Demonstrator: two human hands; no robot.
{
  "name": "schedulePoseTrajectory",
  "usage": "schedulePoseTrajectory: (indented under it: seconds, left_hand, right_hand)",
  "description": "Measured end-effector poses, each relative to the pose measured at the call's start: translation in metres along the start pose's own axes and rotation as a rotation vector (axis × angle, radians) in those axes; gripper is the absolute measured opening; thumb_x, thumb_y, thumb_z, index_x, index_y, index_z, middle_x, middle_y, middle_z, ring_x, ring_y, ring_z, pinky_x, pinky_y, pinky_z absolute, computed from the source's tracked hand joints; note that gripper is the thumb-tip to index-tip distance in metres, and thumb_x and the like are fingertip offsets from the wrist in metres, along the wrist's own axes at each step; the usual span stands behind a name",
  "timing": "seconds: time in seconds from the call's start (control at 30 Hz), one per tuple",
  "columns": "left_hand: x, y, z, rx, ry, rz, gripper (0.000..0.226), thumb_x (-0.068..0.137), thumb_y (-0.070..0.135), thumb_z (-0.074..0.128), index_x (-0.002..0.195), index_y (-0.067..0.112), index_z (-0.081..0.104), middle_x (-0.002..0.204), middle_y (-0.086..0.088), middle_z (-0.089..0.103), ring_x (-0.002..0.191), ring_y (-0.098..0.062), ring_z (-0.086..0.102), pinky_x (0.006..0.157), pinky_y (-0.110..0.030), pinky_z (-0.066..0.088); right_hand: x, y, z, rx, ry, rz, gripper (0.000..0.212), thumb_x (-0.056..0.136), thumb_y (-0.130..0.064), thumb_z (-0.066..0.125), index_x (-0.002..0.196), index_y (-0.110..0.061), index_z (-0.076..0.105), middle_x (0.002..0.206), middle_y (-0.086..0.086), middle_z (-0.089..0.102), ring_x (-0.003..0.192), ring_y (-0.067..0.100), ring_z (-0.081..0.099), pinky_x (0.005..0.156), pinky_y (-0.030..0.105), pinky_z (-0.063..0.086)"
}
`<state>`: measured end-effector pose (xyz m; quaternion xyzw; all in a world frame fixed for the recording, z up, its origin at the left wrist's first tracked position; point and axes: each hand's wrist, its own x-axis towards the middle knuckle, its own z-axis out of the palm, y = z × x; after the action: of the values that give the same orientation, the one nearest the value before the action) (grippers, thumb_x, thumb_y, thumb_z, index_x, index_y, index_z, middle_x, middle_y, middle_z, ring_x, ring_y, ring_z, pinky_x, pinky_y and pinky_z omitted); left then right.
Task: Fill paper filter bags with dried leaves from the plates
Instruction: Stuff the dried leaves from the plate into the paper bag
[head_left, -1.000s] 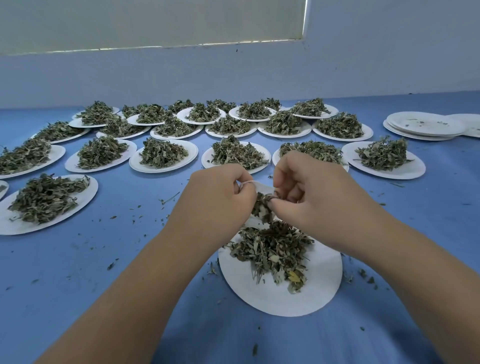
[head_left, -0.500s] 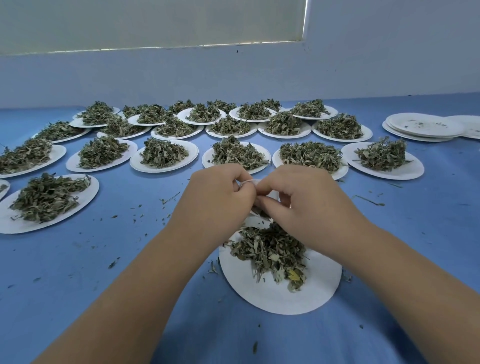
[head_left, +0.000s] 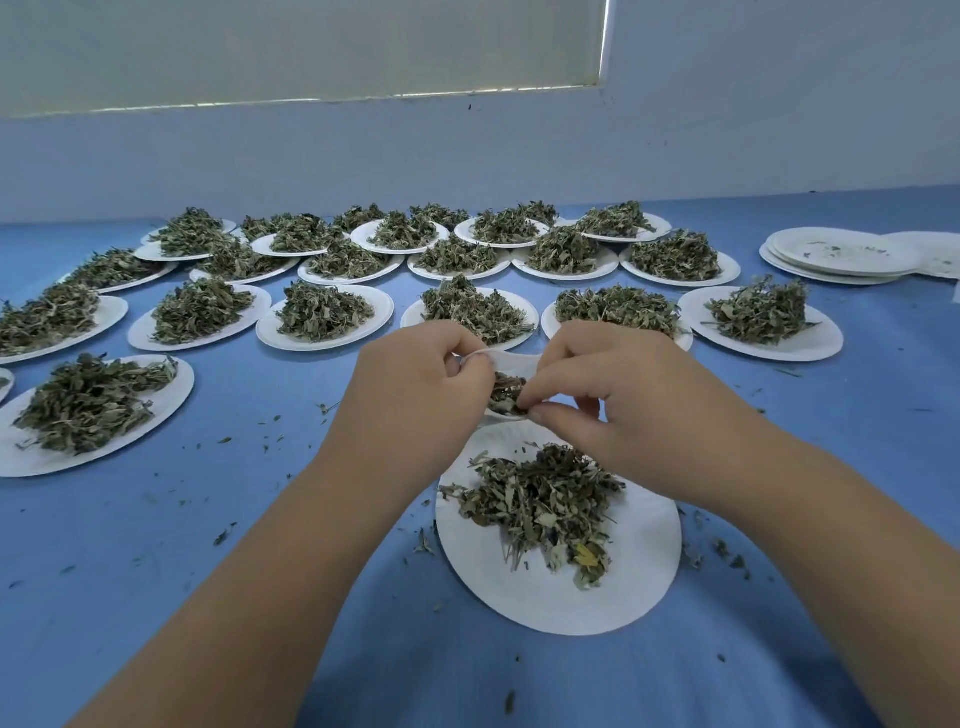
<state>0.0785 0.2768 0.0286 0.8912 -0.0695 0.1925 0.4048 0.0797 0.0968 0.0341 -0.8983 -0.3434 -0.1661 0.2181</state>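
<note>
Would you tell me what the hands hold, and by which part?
The left hand and right hand pinch a filter bag by opposite sides of its open rim.

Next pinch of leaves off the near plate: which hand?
Right. The left hand grips the filter bag by its rim, while the right hand pinches leaves at its mouth, directly above the near plate.

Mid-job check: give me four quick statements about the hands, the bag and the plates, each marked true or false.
1. The left hand holds the white paper filter bag. True.
2. The right hand hangs idle, away from the bag. False: it pinches dried leaves at the bag's mouth.
3. The nearest round white paper plate is bare. False: a pile of dried leaves lies on it.
4. A stack of white paper plates holding only crumbs sits at far right. True.
</note>
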Motion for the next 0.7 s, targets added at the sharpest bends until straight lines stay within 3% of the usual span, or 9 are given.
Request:
schedulePoseTrajectory:
  seconds: [0.23, 0.43, 0.57, 0.7]
  left_hand:
    - [-0.002, 0.002, 0.001, 0.007, -0.006, 0.020, 0.021, 0.088, 0.018, 0.058, 0.070, 0.029, 0.064, 0.044, 0.009, 0.040, 0.042, -0.008, 0.035, 0.041, -0.012, 0.031]
    - [-0.004, 0.007, 0.003, -0.010, -0.011, 0.037, 0.021, 0.088, 0.017, 0.059, 0.071, 0.027, 0.066, 0.044, 0.009, 0.039, 0.041, -0.005, 0.038, 0.041, -0.009, 0.030]
    - [-0.005, 0.008, 0.003, -0.015, -0.007, 0.044, 0.020, 0.088, 0.017, 0.059, 0.073, 0.026, 0.068, 0.047, 0.006, 0.040, 0.043, -0.006, 0.038, 0.042, -0.011, 0.031]
    - [-0.003, 0.007, -0.001, -0.002, 0.016, 0.022, 0.019, 0.088, 0.021, 0.059, 0.072, 0.026, 0.068, 0.046, 0.009, 0.042, 0.044, -0.006, 0.038, 0.042, -0.012, 0.032]
  right_hand:
    - [0.003, -0.005, 0.004, -0.010, -0.004, 0.042, 0.006, 0.088, -0.028, 0.066, 0.084, -0.026, 0.070, 0.078, -0.016, 0.046, 0.066, 0.001, 0.044, 0.064, 0.037, 0.047]
    - [0.011, -0.015, 0.020, -0.107, 0.230, 0.194, 0.034, 0.079, -0.043, 0.071, 0.076, -0.027, 0.041, 0.084, -0.010, 0.040, 0.071, 0.019, 0.050, 0.058, 0.034, 0.043]
    - [0.015, -0.011, 0.024, -0.036, 0.223, 0.312, 0.043, 0.077, -0.047, 0.071, 0.072, -0.032, 0.030, 0.082, -0.012, 0.037, 0.071, 0.010, 0.043, 0.059, 0.032, 0.038]
    - [0.011, 0.000, 0.013, 0.205, 0.212, 0.350, 0.032, 0.078, -0.049, 0.069, 0.074, -0.030, 0.043, 0.076, -0.012, 0.047, 0.064, 0.004, 0.042, 0.056, 0.018, 0.035]
